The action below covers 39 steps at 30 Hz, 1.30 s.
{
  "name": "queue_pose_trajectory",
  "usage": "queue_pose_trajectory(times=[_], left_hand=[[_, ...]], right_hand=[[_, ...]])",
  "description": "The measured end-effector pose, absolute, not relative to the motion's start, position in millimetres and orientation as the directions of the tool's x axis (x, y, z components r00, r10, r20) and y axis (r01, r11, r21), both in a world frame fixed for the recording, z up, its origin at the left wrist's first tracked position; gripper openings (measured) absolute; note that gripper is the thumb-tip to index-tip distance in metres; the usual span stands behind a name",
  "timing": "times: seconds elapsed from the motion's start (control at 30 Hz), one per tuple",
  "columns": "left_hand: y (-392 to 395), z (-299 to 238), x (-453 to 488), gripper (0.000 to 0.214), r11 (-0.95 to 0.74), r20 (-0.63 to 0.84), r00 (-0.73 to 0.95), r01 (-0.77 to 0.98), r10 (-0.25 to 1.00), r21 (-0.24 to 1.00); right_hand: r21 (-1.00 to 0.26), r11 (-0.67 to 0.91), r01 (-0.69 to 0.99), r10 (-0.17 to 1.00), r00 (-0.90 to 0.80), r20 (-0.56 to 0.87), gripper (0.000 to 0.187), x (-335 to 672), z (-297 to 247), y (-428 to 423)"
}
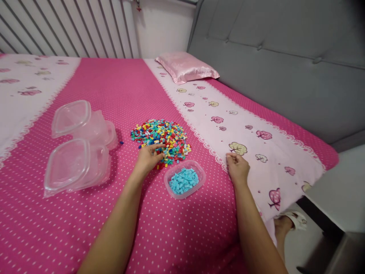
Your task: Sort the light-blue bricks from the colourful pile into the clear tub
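A heap of small multicoloured toy bricks (168, 133) lies loose on the bed. At its near left edge is my left hand (148, 158), thumb and forefinger apart, the fingertips among the bricks. In front of the heap sits a clear plastic container (168, 190) filled with light blue bricks (184, 181). My right hand (238, 167) rests to the right of this container, at the lace edge of the pale strip. Its fingers are curled closed, and whatever they may hold is hidden.
Clear plastic containers stand in two nested groups on the left, a rear group (71, 118) and a front group (68, 163). One dark blue brick (121, 142) lies apart. A pink pillow (186, 67) leans near the grey headboard (273, 72). A person's foot (285, 222) shows at lower right.
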<state>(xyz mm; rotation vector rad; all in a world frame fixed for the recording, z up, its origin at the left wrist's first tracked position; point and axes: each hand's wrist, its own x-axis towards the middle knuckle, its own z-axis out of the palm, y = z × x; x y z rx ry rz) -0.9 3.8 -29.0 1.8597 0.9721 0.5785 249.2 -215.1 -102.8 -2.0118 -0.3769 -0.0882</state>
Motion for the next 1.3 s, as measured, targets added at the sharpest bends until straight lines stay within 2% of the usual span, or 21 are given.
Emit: queue_pose_trajectory(times=[0.1, 0.2, 0.47, 0.63, 0.77, 0.93, 1.07, 1.13, 1.2, 1.3], left_hand=[[5.1, -31.6, -0.1, 0.035, -0.434, 0.04, 0.604, 0.524, 0.796, 0.733], [3.6, -30.5, 0.7, 0.031, -0.508, 0.051, 0.611, 0.605, 0.79, 0.613], [-4.0, -28.0, 3.9, 0.029, -0.557, 0.053, 0.612, 0.677, 0.789, 0.481], [-8.3, -24.4, 5.8, 0.037, -0.574, 0.005, 0.634, 0.696, 0.773, 0.431], [-9.4, -24.0, 6.7, 0.035, -0.582, -0.01, 0.636, 0.712, 0.771, 0.393], [-4.4, -27.2, 5.5, 0.032, -0.565, 0.021, 0.631, 0.679, 0.775, 0.469], [0.7, -28.7, 3.4, 0.032, -0.49, 0.061, 0.615, 0.561, 0.786, 0.668], [0.2, -26.9, 2.6, 0.034, -0.356, 0.026, 0.586, 0.456, 0.81, 0.816], [-2.9, -22.2, 1.8, 0.039, -0.152, -0.045, 0.555, 0.303, 0.831, 0.941], [-8.6, -10.0, -0.2, 0.046, 0.189, -0.201, 0.561, 0.079, 0.803, 0.979]], right_hand=[[-0.859, -0.41, 0.307, 0.226, 0.947, 0.23, 0.035, 249.2, -102.6, -214.9], [-0.859, -0.415, 0.3, 0.22, 0.949, 0.225, 0.035, 249.2, -102.5, -214.6], [-0.856, -0.424, 0.296, 0.224, 0.95, 0.217, 0.035, 249.3, -101.5, -214.0], [-0.862, -0.415, 0.291, 0.219, 0.952, 0.216, 0.035, 248.2, -100.0, -214.4], [-0.862, -0.418, 0.287, 0.219, 0.953, 0.211, 0.035, 248.2, -100.6, -214.5], [-0.87, -0.404, 0.281, 0.226, 0.953, 0.203, 0.036, 249.4, -103.0, -214.4], [-0.868, -0.409, 0.281, 0.225, 0.953, 0.202, 0.035, 249.1, -102.0, -214.7], [-0.865, -0.415, 0.281, 0.223, 0.954, 0.202, 0.035, 249.0, -101.5, -214.9], [-0.863, -0.418, 0.284, 0.223, 0.953, 0.206, 0.035, 249.3, -101.7, -215.2], [-0.86, -0.419, 0.291, 0.226, 0.951, 0.211, 0.036, 249.9, -102.8, -215.4]])
